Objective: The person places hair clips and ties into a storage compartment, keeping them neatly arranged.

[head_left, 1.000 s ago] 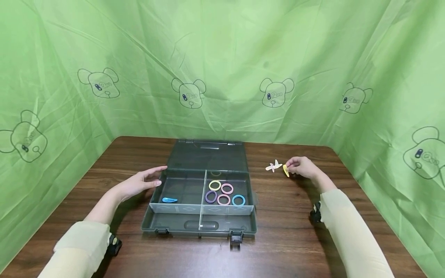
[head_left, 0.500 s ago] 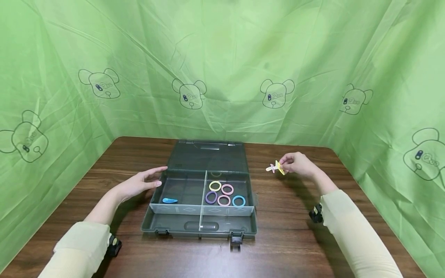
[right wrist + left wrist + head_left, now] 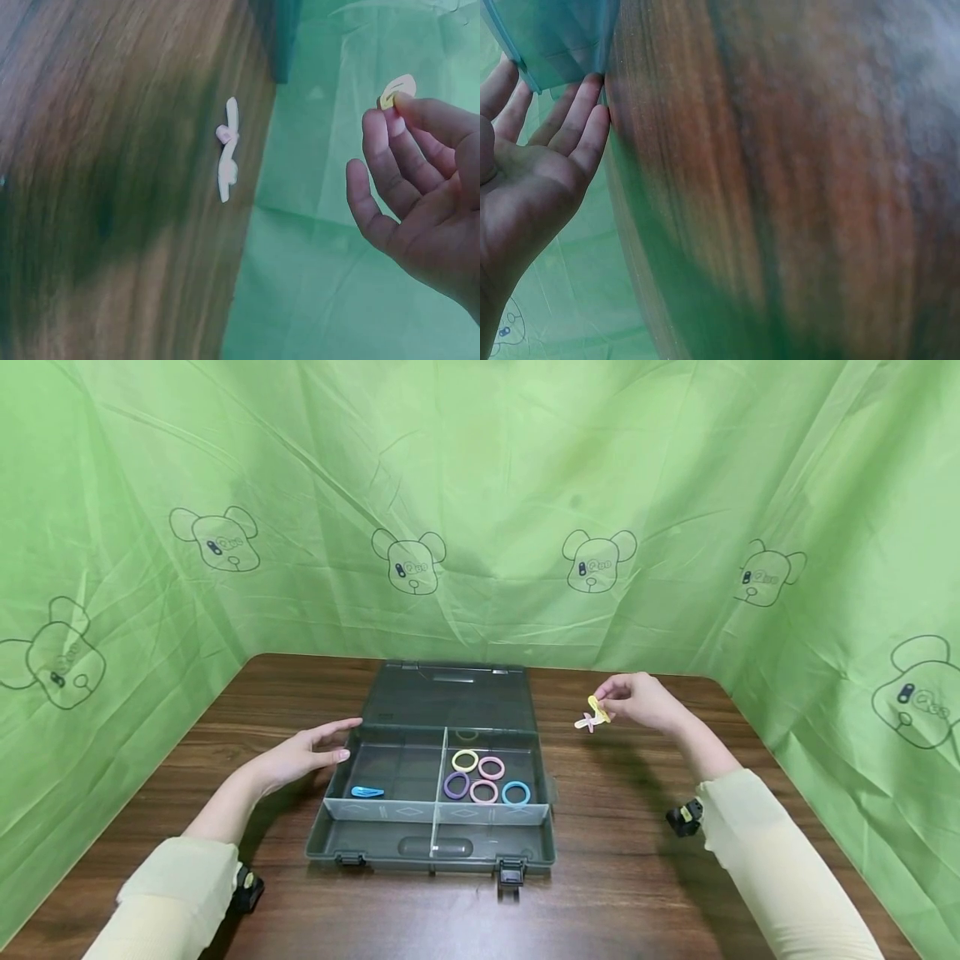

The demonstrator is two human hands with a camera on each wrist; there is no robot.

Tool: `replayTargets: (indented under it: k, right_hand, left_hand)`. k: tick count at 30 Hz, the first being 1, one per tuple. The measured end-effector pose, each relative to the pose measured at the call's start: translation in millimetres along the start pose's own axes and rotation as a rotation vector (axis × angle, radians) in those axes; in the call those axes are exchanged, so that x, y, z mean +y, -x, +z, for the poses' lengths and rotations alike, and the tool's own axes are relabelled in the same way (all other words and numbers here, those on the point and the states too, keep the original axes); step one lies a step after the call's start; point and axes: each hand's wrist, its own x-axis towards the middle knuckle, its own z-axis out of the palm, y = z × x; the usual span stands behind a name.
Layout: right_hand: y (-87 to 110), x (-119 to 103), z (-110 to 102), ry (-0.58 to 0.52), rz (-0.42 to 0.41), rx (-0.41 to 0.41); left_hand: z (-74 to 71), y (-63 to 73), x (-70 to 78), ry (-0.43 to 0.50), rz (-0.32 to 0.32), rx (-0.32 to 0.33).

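My right hand (image 3: 641,702) pinches a yellow snap hair clip (image 3: 599,708) between thumb and fingertips, raised above the table in the right wrist view. Below it lie a few pale clips, white (image 3: 227,172) and pink (image 3: 223,134), overlapping in a small pile. My left hand (image 3: 300,760) rests with fairly straight fingers at the left wall of a dark translucent box (image 3: 330,847), thumb at its rim. In the box's back left compartment is a blue hair clip (image 3: 367,792). Several hair ties, among them a purple one (image 3: 457,785), lie in the back right compartment.
The lid (image 3: 457,693) lies folded back behind the box. White dividers (image 3: 375,811) split the inside, and a latch (image 3: 512,872) hangs at the front. A wooden table (image 3: 600,893) carries everything, with a green cloth (image 3: 495,460) around it.
My right hand has moved left and lifted the yellow hair clip off the table, and it now overlaps the pale clips in the head view. My left hand has stayed put.
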Motion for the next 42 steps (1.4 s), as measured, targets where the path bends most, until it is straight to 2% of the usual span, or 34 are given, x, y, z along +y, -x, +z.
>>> replayTargets:
  k: [8,12,17,29,36,42]
  right_hand:
    - [5.7,-31,-2,0.068,-0.012,0.071]
    - [7.3,-47,-1,0.119,-0.056,0.11]
    - [8.1,-67,3,0.129,-0.11,0.134]
    - [6.7,-113,12,0.131,-0.234,0.138]
    - [3.7,-138,27,0.096,-0.261,0.072]
    - [-1.2,-154,40,0.103,-0.301,0.058]
  left_hand:
    - [-0.6,-0.4,-0.3,0.005,0.005,-0.001]
    - [-0.3,-0.2,-0.4,0.0,0.008,0.003]
    - [-0.1,1.0,-0.4,-0.014,0.002,0.001]
    - [-0.5,2.5,1.8,-0.019,0.004,0.005]
    - [0.0,1.6,1.5,-0.019,0.001,0.008]
    - [0.4,-0.9,0.6,-0.013,-0.007,0.001]
